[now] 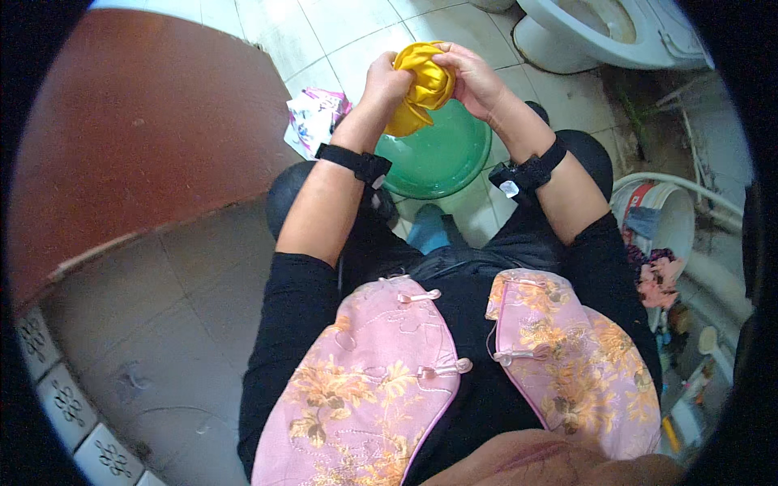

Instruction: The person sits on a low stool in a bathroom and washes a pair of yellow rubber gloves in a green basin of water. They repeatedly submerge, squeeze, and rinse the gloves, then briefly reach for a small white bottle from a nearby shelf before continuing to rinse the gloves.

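Note:
A bunched yellow cloth (427, 79) is held up between my two hands, above the far part of a green basin (450, 191). My left hand (386, 81) is closed on its left side, the thumb pressing into the folds. With fingers curled over its upper right edge, my right hand (472, 79) grips the other side. One end of the cloth hangs down at the basin's left rim. The basin appears to have water in it and stands on the tiles between my feet. Black straps with small devices circle both my wrists.
Left of the basin lies a white and pink plastic package (314, 117). A reddish-brown door (146, 138) stands at the left. At the far right is a white toilet (559, 40). A white bucket (668, 215) and coloured cloths (656, 279) are beside my right knee.

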Demonstrator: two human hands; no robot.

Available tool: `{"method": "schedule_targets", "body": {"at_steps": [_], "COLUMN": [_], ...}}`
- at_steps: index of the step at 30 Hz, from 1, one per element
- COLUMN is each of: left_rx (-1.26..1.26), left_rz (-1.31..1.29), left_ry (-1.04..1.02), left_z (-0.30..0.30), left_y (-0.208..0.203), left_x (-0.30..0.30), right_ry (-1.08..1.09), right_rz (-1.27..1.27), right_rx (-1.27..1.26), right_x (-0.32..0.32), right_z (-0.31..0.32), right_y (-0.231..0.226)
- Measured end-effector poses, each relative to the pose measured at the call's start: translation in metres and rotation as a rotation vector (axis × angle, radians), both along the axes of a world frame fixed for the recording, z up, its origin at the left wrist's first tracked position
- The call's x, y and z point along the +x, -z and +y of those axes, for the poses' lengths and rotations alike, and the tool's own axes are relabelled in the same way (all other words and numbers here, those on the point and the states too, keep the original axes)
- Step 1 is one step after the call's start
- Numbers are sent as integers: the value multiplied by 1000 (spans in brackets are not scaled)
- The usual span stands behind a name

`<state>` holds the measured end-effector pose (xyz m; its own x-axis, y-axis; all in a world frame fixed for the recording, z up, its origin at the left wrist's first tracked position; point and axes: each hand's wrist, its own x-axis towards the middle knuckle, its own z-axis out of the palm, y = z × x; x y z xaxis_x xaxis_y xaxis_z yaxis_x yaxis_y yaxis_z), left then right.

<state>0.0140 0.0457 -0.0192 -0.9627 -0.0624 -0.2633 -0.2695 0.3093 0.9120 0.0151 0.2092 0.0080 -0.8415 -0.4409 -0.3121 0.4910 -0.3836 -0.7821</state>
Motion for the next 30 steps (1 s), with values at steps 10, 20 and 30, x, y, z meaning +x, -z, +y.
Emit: {"method": "schedule_targets", "body": {"at_steps": [10,20,30], "left_rx": [-109,-326,-614], "left_rz": [77,128,-36], "left_ry": [72,231,223], "left_z": [13,-3,0], "left_y": [-21,-38,-23], "left_x": [7,22,30], "right_ry": [-34,-75,-117], "right_rz": [298,76,145], "right_rx": [440,459,274], "right_x": [4,5,11], "right_z": [5,2,9], "right_y": [8,14,9]}}
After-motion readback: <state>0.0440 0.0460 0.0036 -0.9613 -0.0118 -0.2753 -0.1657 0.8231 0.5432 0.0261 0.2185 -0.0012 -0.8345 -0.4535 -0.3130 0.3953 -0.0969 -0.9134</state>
